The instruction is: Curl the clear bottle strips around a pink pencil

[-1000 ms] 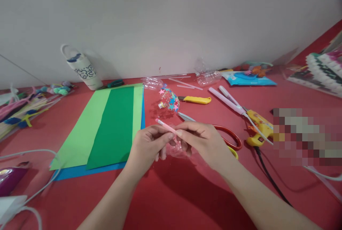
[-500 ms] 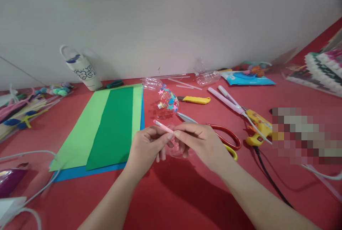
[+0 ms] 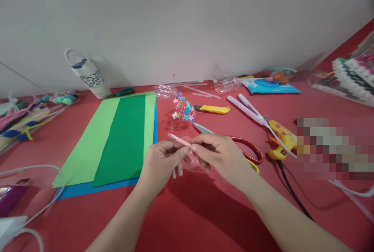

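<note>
Over the red table, my left hand [image 3: 162, 160] and my right hand [image 3: 222, 154] meet fingertip to fingertip, both closed in a pinch. Between them they hold a thin pink pencil [image 3: 178, 139] whose end sticks out up and to the left. A small clear plastic piece [image 3: 194, 162] sits under the fingers; which hand grips it I cannot tell. Just behind the hands lies a clear plastic ball with coloured stars [image 3: 184, 110].
Green paper sheets [image 3: 122, 139] on a blue sheet lie to the left. Red-handled scissors [image 3: 248, 148], a yellow utility knife [image 3: 213, 109], a yellow glue gun [image 3: 282, 139] with black cord and a pink hair iron [image 3: 248, 110] lie right. A white cup [image 3: 89, 74] stands by the wall.
Both hands with the pencil have drifted slightly left and down; the grip is unchanged.
</note>
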Demonstrator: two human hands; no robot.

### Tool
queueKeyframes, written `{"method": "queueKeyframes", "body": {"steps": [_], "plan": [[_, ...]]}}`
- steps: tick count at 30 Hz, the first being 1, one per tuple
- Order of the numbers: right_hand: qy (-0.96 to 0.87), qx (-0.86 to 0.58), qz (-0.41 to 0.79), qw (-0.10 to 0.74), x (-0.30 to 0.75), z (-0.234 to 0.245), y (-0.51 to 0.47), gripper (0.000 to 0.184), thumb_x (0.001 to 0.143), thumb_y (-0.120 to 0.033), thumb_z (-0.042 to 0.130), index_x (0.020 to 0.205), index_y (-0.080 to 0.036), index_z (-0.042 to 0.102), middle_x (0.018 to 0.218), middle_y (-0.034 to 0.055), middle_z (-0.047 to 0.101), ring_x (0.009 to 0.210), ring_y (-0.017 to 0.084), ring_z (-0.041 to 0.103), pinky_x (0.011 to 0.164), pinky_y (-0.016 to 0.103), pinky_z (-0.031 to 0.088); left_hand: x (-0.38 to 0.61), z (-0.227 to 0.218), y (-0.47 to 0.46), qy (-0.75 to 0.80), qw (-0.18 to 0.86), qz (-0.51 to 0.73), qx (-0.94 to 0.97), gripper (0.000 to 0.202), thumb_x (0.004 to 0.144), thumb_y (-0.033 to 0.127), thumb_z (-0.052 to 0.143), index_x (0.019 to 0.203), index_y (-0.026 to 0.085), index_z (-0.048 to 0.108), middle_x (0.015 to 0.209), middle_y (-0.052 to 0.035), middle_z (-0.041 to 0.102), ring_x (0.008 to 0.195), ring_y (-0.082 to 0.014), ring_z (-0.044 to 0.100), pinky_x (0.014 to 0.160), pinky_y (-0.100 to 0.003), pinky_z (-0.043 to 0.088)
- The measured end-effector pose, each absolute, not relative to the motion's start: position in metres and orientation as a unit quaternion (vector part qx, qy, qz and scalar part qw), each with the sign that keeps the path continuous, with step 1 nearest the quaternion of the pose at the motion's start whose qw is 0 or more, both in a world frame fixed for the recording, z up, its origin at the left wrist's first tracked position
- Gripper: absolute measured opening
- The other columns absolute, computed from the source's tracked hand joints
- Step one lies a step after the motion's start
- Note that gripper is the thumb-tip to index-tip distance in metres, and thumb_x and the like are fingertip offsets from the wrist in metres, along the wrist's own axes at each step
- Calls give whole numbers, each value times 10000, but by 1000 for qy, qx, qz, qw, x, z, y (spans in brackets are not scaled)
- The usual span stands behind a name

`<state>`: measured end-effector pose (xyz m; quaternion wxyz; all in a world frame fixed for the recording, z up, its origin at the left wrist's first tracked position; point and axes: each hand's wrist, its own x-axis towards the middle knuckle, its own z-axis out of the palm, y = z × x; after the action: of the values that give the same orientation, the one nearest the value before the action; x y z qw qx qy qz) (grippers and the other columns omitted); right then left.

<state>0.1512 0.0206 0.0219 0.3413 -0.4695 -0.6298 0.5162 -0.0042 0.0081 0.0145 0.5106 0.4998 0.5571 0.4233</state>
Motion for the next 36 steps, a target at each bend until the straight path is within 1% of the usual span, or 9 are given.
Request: {"method": "queueKeyframes", "body": {"steps": [5, 10, 17, 21, 24, 26, 30, 33, 36], "plan": [[-640, -477, 503, 333, 150, 21, 22, 176, 828, -217, 497, 688, -178, 597, 471, -60, 469, 414, 70, 433, 418, 182, 361, -6, 15, 8, 558, 500, 418, 514, 194, 741, 261, 628, 574, 168, 600, 409, 39, 539, 319, -52, 436, 328, -158, 327], [-581, -473, 562, 351, 150, 19, 23, 198, 798, -272, 535, 628, -174, 557, 447, -61, 455, 402, 69, 422, 391, 181, 342, -7, 13, 8, 538, 479, 429, 545, 91, 733, 234, 631, 669, 171, 616, 496, 34, 569, 381, -66, 478, 378, -173, 371], [-522, -437, 636, 364, 151, 17, 24, 242, 774, -308, 579, 585, -163, 539, 421, -55, 472, 360, 53, 401, 345, 168, 292, -7, 7, 8, 526, 440, 454, 568, 94, 742, 229, 647, 678, 177, 603, 541, 47, 546, 430, -59, 473, 427, -172, 379], [-518, -431, 645, 360, 151, 17, 26, 225, 766, -303, 584, 596, -157, 561, 438, -52, 488, 361, 53, 424, 344, 161, 331, -7, 4, 10, 520, 437, 462, 570, 75, 735, 242, 667, 725, 177, 630, 579, 35, 566, 452, -66, 470, 443, -186, 382], [-515, -423, 653, 360, 152, 17, 26, 220, 758, -302, 593, 592, -159, 566, 464, -44, 503, 388, 66, 460, 367, 175, 390, -7, 4, 10, 524, 435, 456, 572, 128, 736, 277, 675, 686, 171, 621, 561, 33, 551, 451, -71, 461, 441, -194, 372], [-515, -415, 656, 363, 153, 16, 25, 203, 763, -300, 595, 617, -160, 582, 475, -42, 509, 401, 73, 472, 378, 182, 405, -6, 5, 9, 523, 431, 459, 575, 126, 743, 275, 668, 680, 173, 627, 556, 34, 548, 452, -72, 454, 442, -194, 369], [-549, -404, 639, 356, 155, 16, 24, 199, 806, -290, 567, 665, -154, 605, 485, -39, 521, 424, 77, 491, 431, 195, 422, -4, 6, 8, 525, 359, 483, 602, 30, 732, 214, 677, 710, 196, 670, 596, 41, 532, 491, -68, 438, 473, -189, 368], [-588, -415, 599, 352, 155, 18, 24, 235, 826, -276, 550, 628, -156, 589, 491, -32, 538, 461, 85, 524, 503, 210, 438, -3, 3, 6, 536, 295, 496, 616, 43, 730, 205, 677, 690, 198, 664, 610, 42, 499, 509, -72, 433, 473, -192, 359], [-610, -422, 573, 349, 155, 19, 23, 269, 845, -294, 546, 612, -164, 577, 524, -25, 564, 505, 94, 555, 546, 214, 450, -2, -1, 4, 543, 268, 502, 618, 52, 754, 204, 651, 702, 200, 652, 634, 37, 519, 535, -80, 462, 488, -195, 373]]}}
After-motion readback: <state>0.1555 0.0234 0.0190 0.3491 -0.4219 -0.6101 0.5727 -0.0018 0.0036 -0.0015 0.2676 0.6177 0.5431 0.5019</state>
